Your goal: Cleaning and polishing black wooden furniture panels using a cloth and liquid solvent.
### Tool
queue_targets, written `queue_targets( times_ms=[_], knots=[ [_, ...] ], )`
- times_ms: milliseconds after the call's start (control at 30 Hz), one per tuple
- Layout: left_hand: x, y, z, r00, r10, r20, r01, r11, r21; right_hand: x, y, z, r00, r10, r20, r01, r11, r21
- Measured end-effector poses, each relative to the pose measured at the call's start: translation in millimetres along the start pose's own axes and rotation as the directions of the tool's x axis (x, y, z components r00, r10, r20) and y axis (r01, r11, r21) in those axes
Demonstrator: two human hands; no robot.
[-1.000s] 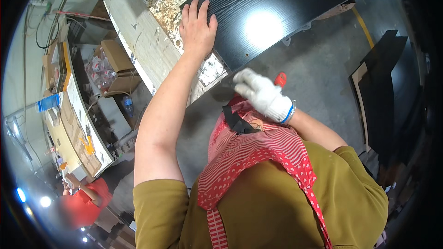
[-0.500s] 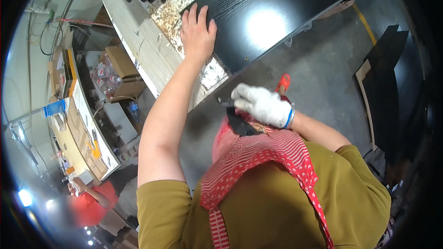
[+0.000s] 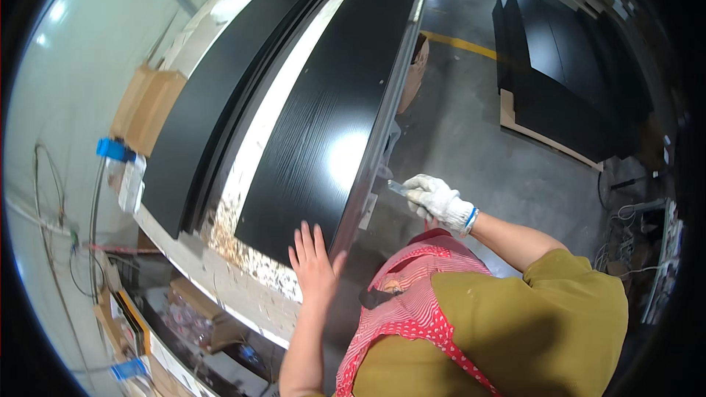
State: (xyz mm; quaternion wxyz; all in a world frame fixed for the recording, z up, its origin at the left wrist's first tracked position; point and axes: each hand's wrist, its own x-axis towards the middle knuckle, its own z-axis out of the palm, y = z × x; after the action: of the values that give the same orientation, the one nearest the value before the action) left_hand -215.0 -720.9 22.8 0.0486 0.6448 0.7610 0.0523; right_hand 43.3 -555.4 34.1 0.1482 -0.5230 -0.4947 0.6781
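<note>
My bare left hand [image 3: 314, 265] is open, its fingers spread flat over the near end of a long black panel [image 3: 316, 117] with a glossy wood-grain face. The panel lies on the workbench. In a white knitted glove, my right hand [image 3: 437, 200] is closed just off the bench's right side. From its fingertips sticks a small flat, pale greyish piece [image 3: 397, 188], whose kind I cannot make out. Farther left on the bench lies a stack of black panels [image 3: 220, 110].
The workbench [image 3: 250, 298] has a worn, paint-flecked top. More black panels [image 3: 573, 88] stand on the floor at right, near a yellow floor line [image 3: 460, 43]. A cardboard box [image 3: 151, 106] is at the left edge. Cables [image 3: 625, 239] hang at the far right.
The view has swung, now showing the bench's full length. My left hand has shifted to the panel's near end edge. My right hand has moved away from my apron, still closed.
</note>
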Motion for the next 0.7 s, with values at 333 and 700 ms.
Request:
queue_targets(
  times_ms=[333, 700],
  knots=[
    [-7, 33, -11, 0.997, -0.014, -0.074, 0.003, 0.988, -0.153, 67, -24, -178, 0.97, -0.02, -0.242, 0.028, 0.999, 0.032],
    [203, 146, 47, 0.727, -0.273, 0.63, 0.344, -0.649, -0.678, 160, -120, -259, 0.977, -0.185, -0.105, 0.211, 0.913, 0.348]
  ],
)
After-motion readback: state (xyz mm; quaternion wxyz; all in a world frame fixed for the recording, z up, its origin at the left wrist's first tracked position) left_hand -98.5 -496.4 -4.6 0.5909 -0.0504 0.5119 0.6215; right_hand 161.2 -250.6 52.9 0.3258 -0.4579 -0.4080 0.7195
